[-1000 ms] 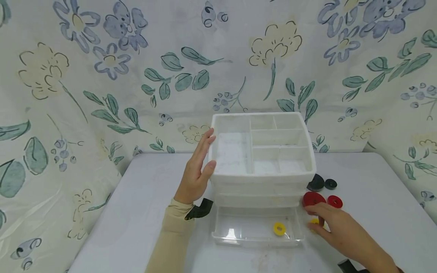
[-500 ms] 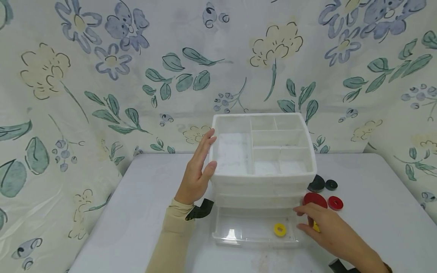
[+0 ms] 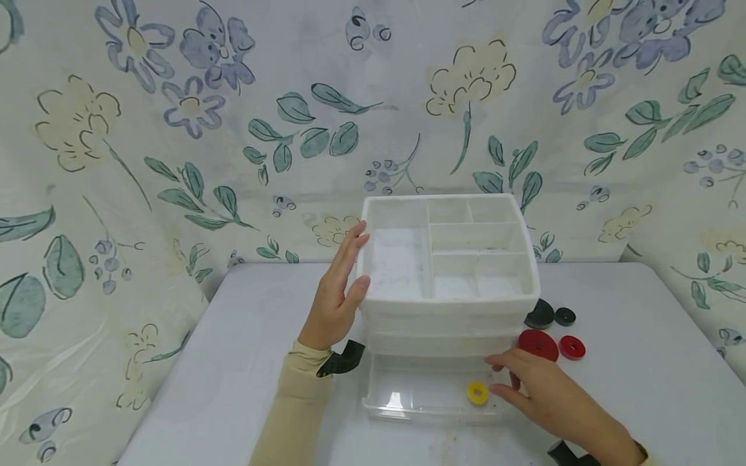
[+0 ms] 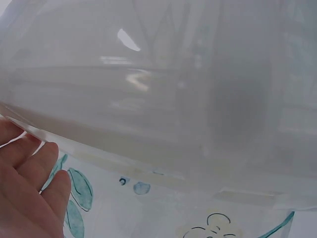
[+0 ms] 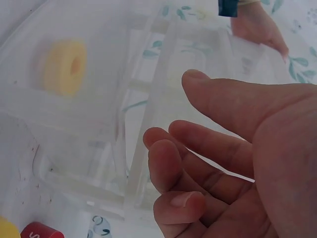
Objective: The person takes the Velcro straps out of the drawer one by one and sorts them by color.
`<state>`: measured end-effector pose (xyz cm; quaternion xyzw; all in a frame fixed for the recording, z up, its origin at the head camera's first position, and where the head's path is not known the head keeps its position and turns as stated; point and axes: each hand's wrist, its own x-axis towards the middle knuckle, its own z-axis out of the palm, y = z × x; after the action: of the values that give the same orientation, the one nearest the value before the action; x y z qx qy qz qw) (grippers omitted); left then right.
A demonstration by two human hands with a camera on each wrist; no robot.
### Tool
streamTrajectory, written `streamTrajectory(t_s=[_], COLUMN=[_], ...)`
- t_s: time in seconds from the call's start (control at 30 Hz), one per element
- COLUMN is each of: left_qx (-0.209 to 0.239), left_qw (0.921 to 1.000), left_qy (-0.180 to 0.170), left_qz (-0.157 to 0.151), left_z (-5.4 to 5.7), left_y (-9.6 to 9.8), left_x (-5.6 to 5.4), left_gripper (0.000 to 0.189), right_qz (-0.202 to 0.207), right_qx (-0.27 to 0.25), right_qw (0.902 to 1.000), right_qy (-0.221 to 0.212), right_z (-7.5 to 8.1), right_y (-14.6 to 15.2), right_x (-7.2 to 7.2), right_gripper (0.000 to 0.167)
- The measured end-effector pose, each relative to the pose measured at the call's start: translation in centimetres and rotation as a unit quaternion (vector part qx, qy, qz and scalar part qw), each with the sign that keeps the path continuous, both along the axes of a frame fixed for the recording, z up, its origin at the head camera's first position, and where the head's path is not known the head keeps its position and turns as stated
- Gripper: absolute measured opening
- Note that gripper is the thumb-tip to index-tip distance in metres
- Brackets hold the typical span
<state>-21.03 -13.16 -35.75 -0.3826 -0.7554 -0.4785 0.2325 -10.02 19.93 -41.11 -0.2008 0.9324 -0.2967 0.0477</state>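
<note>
My left hand (image 3: 333,291) rests against the left side of a white plastic drawer organizer (image 3: 451,307), fingers extended along its edge. In the left wrist view, those fingers (image 4: 37,168) lie by the organizer's rim. A clear drawer (image 3: 419,388) is pulled out at the bottom front, with a yellow ring (image 3: 478,393) inside near its right end. My right hand (image 3: 544,391) hovers at that end, thumb and fingers apart. Seen in the right wrist view, the right hand (image 5: 223,158) has loosely bent fingers and holds nothing; the yellow ring (image 5: 65,67) shows through the drawer wall.
Right of the organizer lie a large red disc (image 3: 538,345), a small red ring (image 3: 572,347), a black disc (image 3: 540,314) and a small black ring (image 3: 565,316). In the right wrist view, a yellow piece (image 5: 7,232) sits beside a red one (image 5: 42,231). Floral cloth hangs behind.
My right hand has moved left, from beside the red disc and a yellow piece on the table to the drawer's right end. The left hand and the yellow ring have stayed put.
</note>
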Motion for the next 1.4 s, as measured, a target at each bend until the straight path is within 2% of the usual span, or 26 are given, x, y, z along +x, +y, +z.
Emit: streamTrajectory(t_s=[0.4, 0.73, 0.9, 1.07, 1.4], left_qx=[0.003, 0.004, 0.003, 0.003, 0.000], left_qw=[1.0000, 1.0000, 1.0000, 1.0000, 1.0000], left_qy=[0.005, 0.000, 0.001, 0.005, 0.002], left_qz=[-0.007, -0.004, -0.004, -0.005, 0.000], left_z=[-0.1, -0.1, -0.1, 0.0, -0.1], left_y=[0.0, 0.0, 0.1, 0.1, 0.1], left_x=[-0.1, -0.1, -0.1, -0.2, -0.1], left_gripper=[0.057, 0.058, 0.058, 0.057, 0.058], right_qz=[0.013, 0.006, 0.017, 0.015, 0.033], right_qx=[0.043, 0.106, 0.129, 0.143, 0.176], right_qw=[0.9989, 0.9943, 0.9916, 0.9896, 0.9835], right_qy=[-0.012, -0.004, 0.001, -0.003, 0.025], right_z=[0.1, -0.2, -0.4, -0.4, -0.7], right_y=[-1.6, -2.9, -3.3, -3.6, -4.2], right_x=[-0.7, -1.1, -1.3, -1.4, -1.6], right_gripper=[0.042, 0.047, 0.050, 0.047, 0.038])
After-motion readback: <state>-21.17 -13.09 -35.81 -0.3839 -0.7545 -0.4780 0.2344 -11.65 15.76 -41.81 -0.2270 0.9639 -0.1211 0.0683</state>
